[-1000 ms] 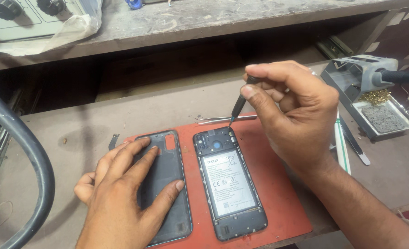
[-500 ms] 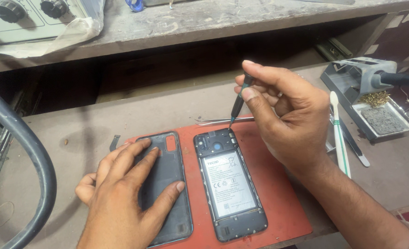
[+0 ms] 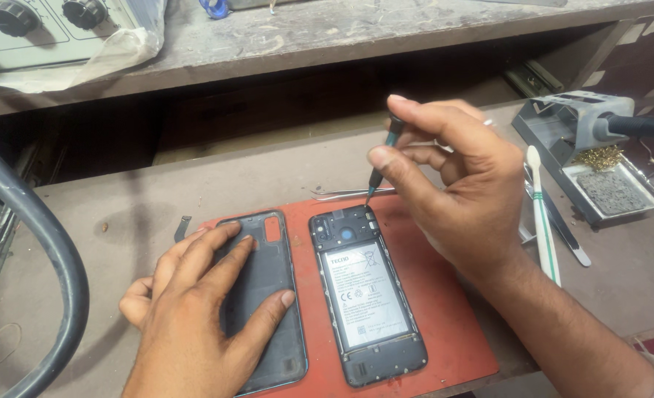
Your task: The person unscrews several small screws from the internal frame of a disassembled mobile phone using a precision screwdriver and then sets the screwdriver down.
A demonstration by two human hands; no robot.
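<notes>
Nearest to us, our left hand (image 3: 202, 317) lies flat with fingers spread on the dark back cover (image 3: 264, 295), gripping nothing, just pressing it onto the red mat (image 3: 452, 324). Right beside it on the same mat sits the opened phone (image 3: 364, 295), back off, label side of the battery facing up. A bit farther, our right hand (image 3: 452, 184) has its fingers pinched tight on a small screwdriver (image 3: 382, 158), tip down at the phone's top right corner. Tweezers (image 3: 349, 193) lie just past the mat's far edge. Off right there's a white-and-green brush (image 3: 542, 214) and a soldering iron stand (image 3: 592, 162). Far left, a box with knobs (image 3: 40, 29) sits up on the shelf.
</notes>
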